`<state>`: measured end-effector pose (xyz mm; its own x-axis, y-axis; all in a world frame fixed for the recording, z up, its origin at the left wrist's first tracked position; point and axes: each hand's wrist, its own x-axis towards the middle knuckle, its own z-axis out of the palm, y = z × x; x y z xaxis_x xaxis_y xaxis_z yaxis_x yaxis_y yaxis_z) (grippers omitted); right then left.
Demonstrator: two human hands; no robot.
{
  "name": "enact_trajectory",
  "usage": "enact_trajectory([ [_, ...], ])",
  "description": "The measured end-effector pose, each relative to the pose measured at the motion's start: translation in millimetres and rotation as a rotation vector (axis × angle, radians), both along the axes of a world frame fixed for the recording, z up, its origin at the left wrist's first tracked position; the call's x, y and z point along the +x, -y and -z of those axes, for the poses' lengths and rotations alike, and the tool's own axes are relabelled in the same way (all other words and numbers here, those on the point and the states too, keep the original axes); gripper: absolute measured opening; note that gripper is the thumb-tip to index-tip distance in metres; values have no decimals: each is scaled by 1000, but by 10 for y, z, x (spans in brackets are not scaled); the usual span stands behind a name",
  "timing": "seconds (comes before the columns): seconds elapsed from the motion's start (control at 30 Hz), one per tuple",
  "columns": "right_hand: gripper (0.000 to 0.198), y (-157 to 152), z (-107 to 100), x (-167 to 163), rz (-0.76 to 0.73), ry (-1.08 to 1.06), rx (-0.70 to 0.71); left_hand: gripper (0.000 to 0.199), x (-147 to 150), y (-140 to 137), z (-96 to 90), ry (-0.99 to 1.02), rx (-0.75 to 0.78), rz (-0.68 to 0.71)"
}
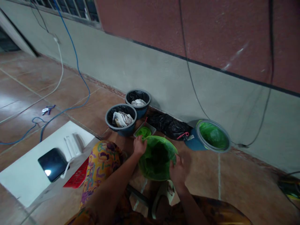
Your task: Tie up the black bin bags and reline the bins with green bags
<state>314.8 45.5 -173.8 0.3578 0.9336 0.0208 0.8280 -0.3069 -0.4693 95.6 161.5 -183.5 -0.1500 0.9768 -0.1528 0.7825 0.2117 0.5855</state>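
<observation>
A translucent green plastic bag [150, 167] is spread into a round mouth in front of my knees, its inside dark. Whether a bin stands within it I cannot tell. The fingers of my left hand [140, 146] are closed on the bag's far left rim. On its right edge, my right hand [177, 171] grips the plastic. Just beyond my left hand, a small clear tray [153, 129] holds bunched green plastic [144, 132]. Farther right, a blue bin [192, 139] leans over on its side against the wall, lined with similar green plastic [214, 135].
Two bins [127, 129] [140, 112] with black liners hold crumpled white waste. A black plastic bundle [167, 125] lies along the wall. At left are a white board [28, 175] with a tablet [53, 164], a red basket [78, 175], a blue cable [76, 56] and keys [48, 109].
</observation>
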Motion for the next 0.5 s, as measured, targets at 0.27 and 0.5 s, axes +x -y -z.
enact_trajectory([
  [0.27, 50, -840, 40, -133, -271, 164, -104, 53, 348, -397, -98, -121, 3, 603],
  [0.5, 39, -1340, 368, -54, -326, 76, -309, 30, 508, -550, 113, -165, -217, 569],
])
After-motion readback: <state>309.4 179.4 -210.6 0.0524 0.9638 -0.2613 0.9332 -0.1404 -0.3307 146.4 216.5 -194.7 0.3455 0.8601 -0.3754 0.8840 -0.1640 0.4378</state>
